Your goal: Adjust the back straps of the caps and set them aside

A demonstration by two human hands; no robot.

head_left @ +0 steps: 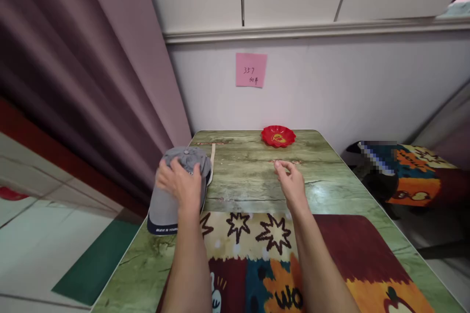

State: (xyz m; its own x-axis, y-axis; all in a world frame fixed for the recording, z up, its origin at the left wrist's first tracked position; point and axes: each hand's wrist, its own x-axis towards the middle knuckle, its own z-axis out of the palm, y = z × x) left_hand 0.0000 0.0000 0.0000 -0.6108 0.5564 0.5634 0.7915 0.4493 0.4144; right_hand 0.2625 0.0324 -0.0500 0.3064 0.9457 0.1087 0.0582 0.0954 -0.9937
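Note:
A grey cap (165, 205) with a dark blue brim edge lies at the table's left side. My left hand (179, 181) is over its crown, fingers spread, apparently touching the fabric. Above the middle of the table is my right hand (290, 181), thumb and index finger brought together in a pinch; whether anything is between them is too small to tell. Beyond it, near the back edge, sits a red scalloped dish (278, 136) with a yellow design. A pale strip (213, 156) lies just right of the cap.
A colourful patterned mat (360, 244) covers the near part of the green wood-look table (242, 181). A pink note (251, 70) is on the wall behind. Purple curtains (121, 58) hang at the left. A stool with a patterned cover (422, 176) stands at the right.

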